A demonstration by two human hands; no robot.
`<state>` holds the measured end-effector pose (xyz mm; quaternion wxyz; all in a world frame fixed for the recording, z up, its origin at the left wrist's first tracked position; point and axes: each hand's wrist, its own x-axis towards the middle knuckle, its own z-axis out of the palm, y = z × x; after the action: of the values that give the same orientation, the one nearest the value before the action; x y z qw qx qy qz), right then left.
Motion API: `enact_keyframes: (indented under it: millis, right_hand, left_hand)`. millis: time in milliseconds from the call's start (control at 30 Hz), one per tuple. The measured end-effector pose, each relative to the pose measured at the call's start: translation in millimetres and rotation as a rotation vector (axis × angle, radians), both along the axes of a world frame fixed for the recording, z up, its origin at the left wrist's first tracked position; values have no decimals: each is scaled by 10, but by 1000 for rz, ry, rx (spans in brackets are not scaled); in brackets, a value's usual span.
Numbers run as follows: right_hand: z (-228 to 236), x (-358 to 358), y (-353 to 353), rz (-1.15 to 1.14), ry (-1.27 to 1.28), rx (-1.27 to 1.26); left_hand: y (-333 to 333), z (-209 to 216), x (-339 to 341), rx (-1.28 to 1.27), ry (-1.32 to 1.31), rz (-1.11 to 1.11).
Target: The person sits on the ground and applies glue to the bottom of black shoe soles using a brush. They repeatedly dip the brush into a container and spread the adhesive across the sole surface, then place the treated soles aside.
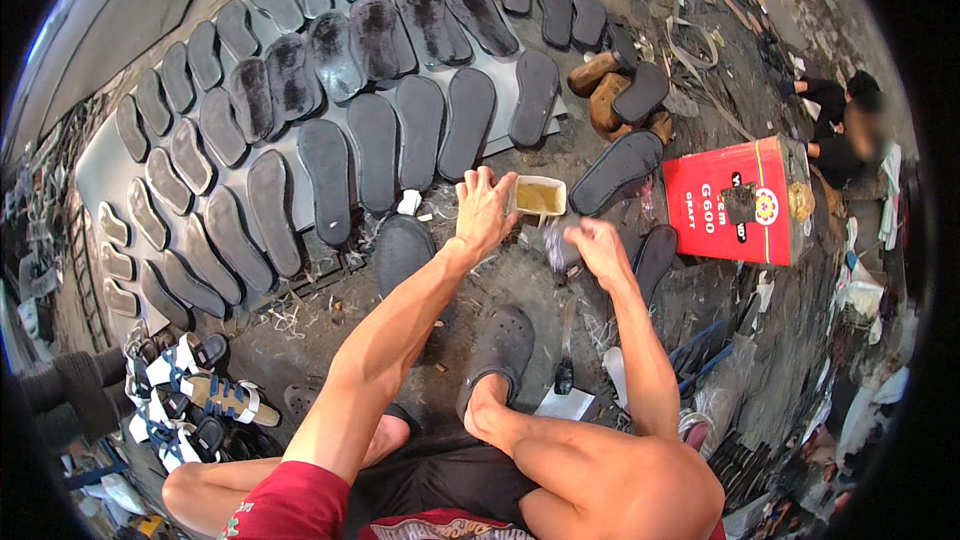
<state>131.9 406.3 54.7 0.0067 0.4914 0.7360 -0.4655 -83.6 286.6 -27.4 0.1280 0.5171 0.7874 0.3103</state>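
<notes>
My left hand (pixel 483 212) is at the left edge of a small white tub (pixel 540 196) holding yellowish liquid. Its thumb and forefinger appear to grip the tub's rim. Just right of the tub, my right hand (pixel 603 252) has its fingers closed on a blurred, purplish, partly see-through thing (pixel 560 246), whose kind I cannot make out. A dark shoe sole (pixel 616 172) lies beyond my right hand, and another dark sole (pixel 655 258) lies to its right. Above my left hand, several black soles (pixel 465 123) lie in rows on a grey sheet (pixel 275 118).
A red carton (pixel 728 202) stands at the right, near brown shoe lasts (pixel 606 105). Several sandals (pixel 205 390) are heaped at lower left. My clogs (pixel 500 345) rest on the littered floor. Another person (pixel 845 130) sits at far right.
</notes>
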Motion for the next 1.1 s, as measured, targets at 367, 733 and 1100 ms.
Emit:
enact_keyframes:
  millis: [367,733,1100]
  right_hand:
    - [2113,-703,-662,-158,854,-421]
    - [296,-1473,-1739,171,523,-94]
    - [-257,-2084,-1651,500,262,566]
  left_hand:
    - [-1312,399,372,202,-114,476]
    - [-2830,371,1121,-246,-304,816]
    - [-2823,280,1149,-77,-314,825]
